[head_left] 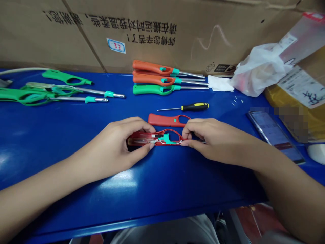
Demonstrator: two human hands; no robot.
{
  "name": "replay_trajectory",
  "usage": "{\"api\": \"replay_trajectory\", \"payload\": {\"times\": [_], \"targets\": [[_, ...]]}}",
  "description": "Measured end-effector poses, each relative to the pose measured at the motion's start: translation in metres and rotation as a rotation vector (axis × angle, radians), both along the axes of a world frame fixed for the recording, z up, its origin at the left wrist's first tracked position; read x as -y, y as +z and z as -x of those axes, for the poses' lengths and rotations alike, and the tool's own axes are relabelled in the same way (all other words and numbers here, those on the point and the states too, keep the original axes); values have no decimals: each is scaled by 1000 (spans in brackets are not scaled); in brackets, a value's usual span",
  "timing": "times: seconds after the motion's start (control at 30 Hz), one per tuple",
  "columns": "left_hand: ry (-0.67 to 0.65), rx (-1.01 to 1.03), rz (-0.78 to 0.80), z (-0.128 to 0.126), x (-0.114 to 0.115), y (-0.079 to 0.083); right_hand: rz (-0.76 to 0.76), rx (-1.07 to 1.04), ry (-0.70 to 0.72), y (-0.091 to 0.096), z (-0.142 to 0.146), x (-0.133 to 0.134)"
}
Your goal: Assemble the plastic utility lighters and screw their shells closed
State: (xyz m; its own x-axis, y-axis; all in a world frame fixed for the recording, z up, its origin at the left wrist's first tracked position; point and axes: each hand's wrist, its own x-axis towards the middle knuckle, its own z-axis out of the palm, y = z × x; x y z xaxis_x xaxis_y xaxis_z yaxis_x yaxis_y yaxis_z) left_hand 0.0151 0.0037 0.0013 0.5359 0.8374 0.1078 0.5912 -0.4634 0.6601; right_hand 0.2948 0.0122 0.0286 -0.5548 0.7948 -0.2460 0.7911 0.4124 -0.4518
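Note:
An opened red gas lighter (144, 139) lies in front of me, its inside facing up. A clear fuel tank, a teal trigger (167, 138) and thin white wires show in it. My left hand (124, 144) grips the handle end between thumb and fingers. At the other end my right hand (205, 137) pinches the neck of the lighter, where a bit of metal rod shows; the fingers hide most of that end. Just behind lies the loose red cover half (162, 120). Beyond it is a black and yellow screwdriver (195, 107).
Orange and green lighters (152, 79) are lined up at the back. Opened green lighters (22, 95) lie at left. To the right are small screws (235, 101), a phone (275, 135) and a plastic bag (261, 67). A cardboard box (76, 44) walls the back of the blue table (162, 189).

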Motion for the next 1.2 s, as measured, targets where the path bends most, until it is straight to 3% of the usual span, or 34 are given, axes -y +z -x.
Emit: {"api": "replay_trajectory", "payload": {"times": [0.27,0.8,1.2], "targets": [[-16,117,-61,-6,3,-11,-69,18,-9,-1,2,1],[-68,85,-140,-8,6,-10,-86,-174,-42,-6,7,1],[-25,80,-136,-9,4,-13,-102,-213,-80,-11,9,-2]]}}
